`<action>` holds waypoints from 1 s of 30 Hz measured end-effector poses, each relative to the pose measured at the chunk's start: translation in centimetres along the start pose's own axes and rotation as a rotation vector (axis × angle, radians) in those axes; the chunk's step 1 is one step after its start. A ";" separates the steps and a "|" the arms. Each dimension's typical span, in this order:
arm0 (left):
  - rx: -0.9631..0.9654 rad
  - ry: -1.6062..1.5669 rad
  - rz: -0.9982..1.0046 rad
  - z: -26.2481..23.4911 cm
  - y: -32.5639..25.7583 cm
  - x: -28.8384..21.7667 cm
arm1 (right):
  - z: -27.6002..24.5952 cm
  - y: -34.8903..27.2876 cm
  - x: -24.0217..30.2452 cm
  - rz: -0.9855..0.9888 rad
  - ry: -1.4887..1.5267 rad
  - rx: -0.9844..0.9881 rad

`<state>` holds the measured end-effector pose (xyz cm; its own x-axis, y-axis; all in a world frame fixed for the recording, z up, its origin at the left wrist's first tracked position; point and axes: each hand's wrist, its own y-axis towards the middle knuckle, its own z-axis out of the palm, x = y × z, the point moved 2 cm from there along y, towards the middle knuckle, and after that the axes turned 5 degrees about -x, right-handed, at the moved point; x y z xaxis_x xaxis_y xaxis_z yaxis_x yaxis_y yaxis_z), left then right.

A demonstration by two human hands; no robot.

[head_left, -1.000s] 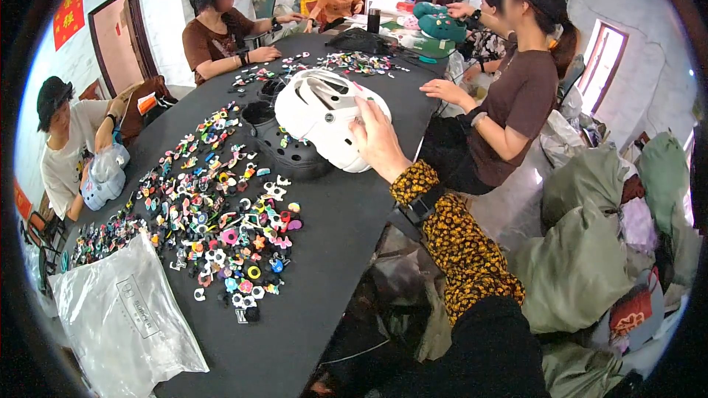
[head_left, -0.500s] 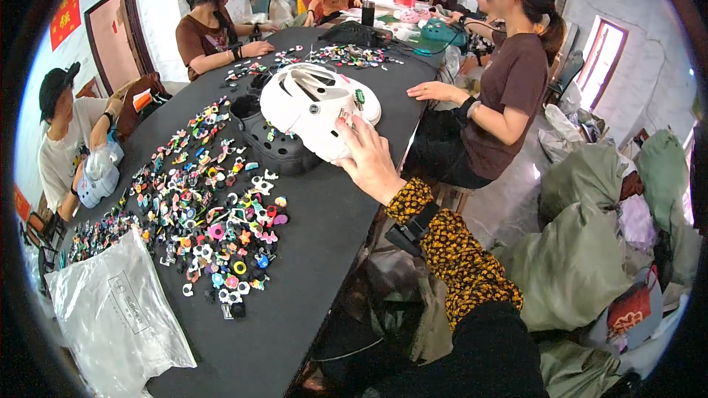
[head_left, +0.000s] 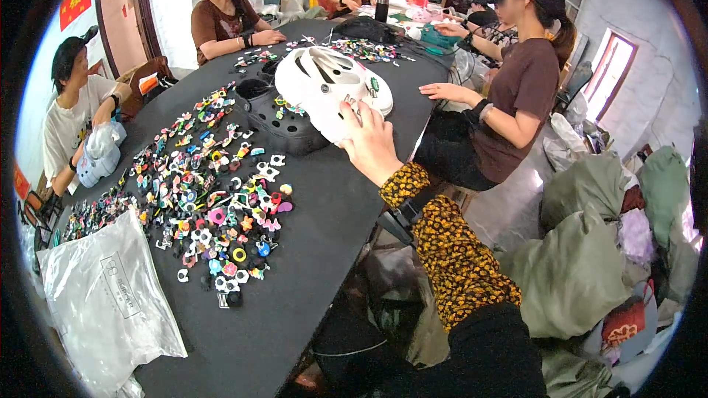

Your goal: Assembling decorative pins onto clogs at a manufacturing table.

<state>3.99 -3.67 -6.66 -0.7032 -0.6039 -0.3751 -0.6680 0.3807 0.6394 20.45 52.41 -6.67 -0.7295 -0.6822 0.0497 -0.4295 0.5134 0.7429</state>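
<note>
My right hand [head_left: 369, 146] reaches forward over the table, its fingers laid on the near side of a white clog [head_left: 324, 92]. The thumb is mostly hidden, and the fingers hold the clog's surface. Another white clog shows partly beside it, with a green charm [head_left: 373, 87] on it. Just left of these stand black clogs [head_left: 284, 124] with a few small colourful charms on top. A wide spread of loose shoe charms [head_left: 214, 203] lies to the left of my hand. My left hand is out of view.
A clear plastic bag [head_left: 110, 309] lies on the black table [head_left: 310, 243] at the near left. Several people sit round the table; one at the left holds a light-blue clog [head_left: 99, 158]. Farther off stands a dark bottle [head_left: 381, 9]. Large green sacks [head_left: 568, 273] fill the floor at right.
The whole view has shifted slightly. My right hand stays on the white clog, almost in the same spot. At the far right side, a co-worker's hand now shows stretched over the table.
</note>
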 end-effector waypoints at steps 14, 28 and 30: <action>0.014 -0.025 0.073 -0.3 -0.7 0.9 | -0.9 0.4 -2.5 0.020 0.056 -0.008; 0.053 0.037 0.100 0.1 -2.1 5.4 | -7.1 -18.5 -5.3 0.332 0.416 -0.211; 0.104 0.150 0.121 0.3 -3.1 10.1 | -6.7 -24.3 -7.4 0.420 0.352 -0.136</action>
<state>-1.14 -10.73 -12.63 -0.7411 -0.6439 -0.1903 -0.6076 0.5225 0.5982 39.84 41.50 -20.57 -0.5911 -0.5786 0.5619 -0.0511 0.7221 0.6899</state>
